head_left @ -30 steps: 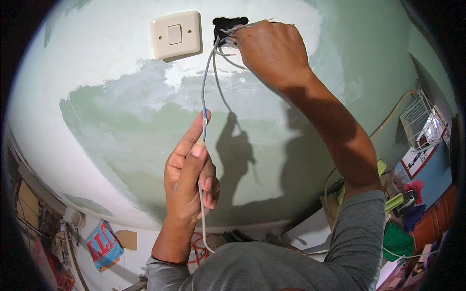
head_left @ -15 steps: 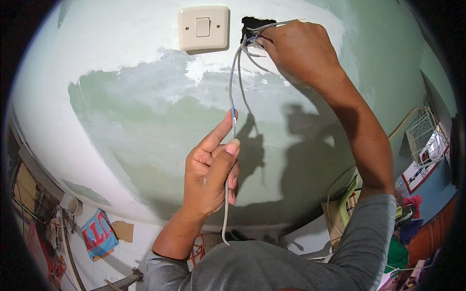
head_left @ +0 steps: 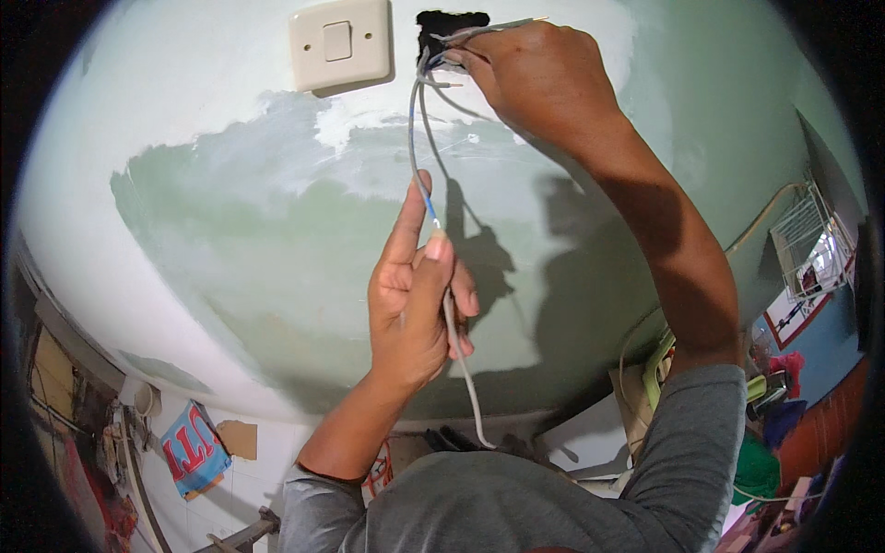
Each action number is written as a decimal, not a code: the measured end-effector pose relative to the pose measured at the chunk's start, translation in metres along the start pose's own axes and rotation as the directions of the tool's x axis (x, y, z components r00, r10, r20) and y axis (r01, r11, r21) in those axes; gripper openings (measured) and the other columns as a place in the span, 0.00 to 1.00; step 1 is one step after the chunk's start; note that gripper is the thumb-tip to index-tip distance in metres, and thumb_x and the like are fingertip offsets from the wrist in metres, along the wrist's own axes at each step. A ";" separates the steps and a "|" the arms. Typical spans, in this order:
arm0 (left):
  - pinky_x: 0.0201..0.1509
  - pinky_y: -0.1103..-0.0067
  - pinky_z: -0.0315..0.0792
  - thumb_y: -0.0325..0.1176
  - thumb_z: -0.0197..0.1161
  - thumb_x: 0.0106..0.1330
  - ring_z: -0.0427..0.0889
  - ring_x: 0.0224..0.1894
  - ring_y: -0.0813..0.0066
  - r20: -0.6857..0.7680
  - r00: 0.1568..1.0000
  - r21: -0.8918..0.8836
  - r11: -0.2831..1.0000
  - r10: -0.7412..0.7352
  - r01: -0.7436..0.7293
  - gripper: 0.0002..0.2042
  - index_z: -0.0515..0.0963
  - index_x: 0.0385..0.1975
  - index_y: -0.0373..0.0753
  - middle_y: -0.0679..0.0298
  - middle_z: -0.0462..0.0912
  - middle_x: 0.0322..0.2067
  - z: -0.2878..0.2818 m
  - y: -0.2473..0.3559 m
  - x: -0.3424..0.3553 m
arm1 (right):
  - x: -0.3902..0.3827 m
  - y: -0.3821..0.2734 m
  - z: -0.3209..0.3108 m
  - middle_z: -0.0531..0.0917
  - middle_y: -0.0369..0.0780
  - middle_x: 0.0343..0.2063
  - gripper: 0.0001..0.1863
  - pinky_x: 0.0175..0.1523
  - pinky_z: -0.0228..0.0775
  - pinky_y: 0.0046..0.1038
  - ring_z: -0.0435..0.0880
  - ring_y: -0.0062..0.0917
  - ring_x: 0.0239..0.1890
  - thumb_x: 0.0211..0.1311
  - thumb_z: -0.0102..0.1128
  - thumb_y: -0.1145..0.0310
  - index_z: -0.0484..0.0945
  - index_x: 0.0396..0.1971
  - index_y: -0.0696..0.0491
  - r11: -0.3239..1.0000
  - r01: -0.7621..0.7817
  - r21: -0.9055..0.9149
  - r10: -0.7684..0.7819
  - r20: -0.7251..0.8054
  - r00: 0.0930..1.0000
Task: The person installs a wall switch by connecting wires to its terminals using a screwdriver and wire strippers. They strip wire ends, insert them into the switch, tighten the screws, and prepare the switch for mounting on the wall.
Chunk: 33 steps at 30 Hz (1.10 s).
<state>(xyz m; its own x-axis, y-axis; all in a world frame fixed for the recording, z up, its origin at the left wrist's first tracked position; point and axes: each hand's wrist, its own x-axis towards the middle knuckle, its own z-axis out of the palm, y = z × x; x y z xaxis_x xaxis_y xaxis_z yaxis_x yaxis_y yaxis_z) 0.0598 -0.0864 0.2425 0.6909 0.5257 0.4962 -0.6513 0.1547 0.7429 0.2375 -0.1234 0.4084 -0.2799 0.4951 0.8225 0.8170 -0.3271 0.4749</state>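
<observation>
A square dark hole (head_left: 452, 20) is cut in the wall, with several thin grey electrical wires coming out of it. My right hand (head_left: 553, 78) is closed at the hole's right edge, fingertips pinching a blue-and-grey wire (head_left: 437, 61). Another grey wire (head_left: 502, 28) with a bare tip lies over that hand's fingers. Lower down, my left hand (head_left: 415, 295) pinches a grey cable (head_left: 466, 359) between thumb and fingers. Blue insulation (head_left: 429, 205) and a small bare spot show just above the thumb. The cable's lower part hangs below the hand.
A cream light switch (head_left: 339, 44) is mounted left of the hole. The wall (head_left: 304, 240) has patchy green and white paint. At the lower left lie a blue printed sheet (head_left: 195, 447) and a brown cardboard piece (head_left: 240, 440). A white wire rack (head_left: 807, 244) hangs at the right.
The view has shifted, so the switch and hole sit further left. My left hand has moved right relative to the wall, and the cable now slants below it. The right hand stays at the hole.
</observation>
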 end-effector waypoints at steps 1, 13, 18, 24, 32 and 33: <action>0.10 0.87 0.67 0.38 0.49 0.81 0.68 0.09 0.84 -0.036 0.999 0.021 1.000 -0.010 0.011 0.30 0.48 0.79 0.43 0.66 0.73 0.17 0.004 0.000 0.002 | 0.001 -0.003 -0.004 0.90 0.38 0.30 0.13 0.36 0.80 0.36 0.89 0.36 0.31 0.69 0.61 0.53 0.91 0.40 0.43 1.000 -0.020 -0.021 0.021 0.024 1.000; 0.12 0.86 0.63 0.34 0.51 0.81 0.64 0.11 0.86 -0.025 0.998 0.061 0.996 0.062 -0.060 0.29 0.52 0.79 0.41 0.69 0.71 0.15 -0.006 0.003 0.021 | 0.003 -0.007 -0.007 0.90 0.39 0.28 0.16 0.36 0.80 0.35 0.89 0.34 0.29 0.70 0.60 0.51 0.92 0.40 0.43 0.994 -0.046 -0.102 0.053 0.066 0.996; 0.12 0.86 0.62 0.33 0.52 0.80 0.64 0.11 0.87 -0.038 0.997 0.095 0.994 0.062 -0.058 0.29 0.54 0.78 0.39 0.70 0.70 0.15 -0.005 0.003 0.019 | 0.000 0.002 -0.003 0.90 0.38 0.29 0.16 0.37 0.79 0.34 0.88 0.34 0.30 0.69 0.61 0.49 0.91 0.42 0.42 0.999 -0.047 -0.014 0.048 0.046 0.998; 0.12 0.86 0.62 0.33 0.51 0.80 0.62 0.09 0.87 -0.027 0.999 0.199 0.979 -0.038 0.042 0.27 0.59 0.76 0.38 0.72 0.67 0.12 -0.041 0.017 -0.025 | -0.022 0.019 -0.007 0.88 0.41 0.31 0.18 0.44 0.79 0.35 0.88 0.35 0.37 0.70 0.59 0.54 0.86 0.55 0.40 0.963 -0.065 0.262 0.047 0.075 0.996; 0.07 0.88 0.59 0.29 0.48 0.80 0.59 0.06 0.89 0.081 0.989 -0.053 0.990 -0.128 0.132 0.26 0.56 0.76 0.35 0.72 0.68 0.11 -0.084 0.015 -0.057 | -0.061 0.017 -0.030 0.83 0.46 0.47 0.21 0.52 0.77 0.35 0.84 0.39 0.44 0.69 0.62 0.61 0.81 0.58 0.55 0.843 -0.015 0.538 0.005 0.019 1.000; 0.07 0.88 0.59 0.28 0.47 0.80 0.59 0.06 0.89 0.099 0.987 -0.107 0.985 -0.128 0.139 0.27 0.55 0.77 0.35 0.72 0.68 0.11 -0.085 0.015 -0.059 | -0.064 0.013 -0.029 0.84 0.46 0.46 0.20 0.50 0.78 0.34 0.85 0.37 0.43 0.69 0.64 0.63 0.81 0.57 0.56 0.862 0.042 0.506 -0.047 -0.004 0.999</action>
<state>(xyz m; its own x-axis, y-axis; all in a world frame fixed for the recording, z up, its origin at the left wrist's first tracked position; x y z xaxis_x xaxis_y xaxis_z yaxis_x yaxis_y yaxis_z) -0.0177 -0.0435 0.1862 0.7964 0.4158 0.4393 -0.5792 0.3151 0.7519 0.2515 -0.1832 0.3711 -0.3200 0.5067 0.8006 0.9470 0.1464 0.2858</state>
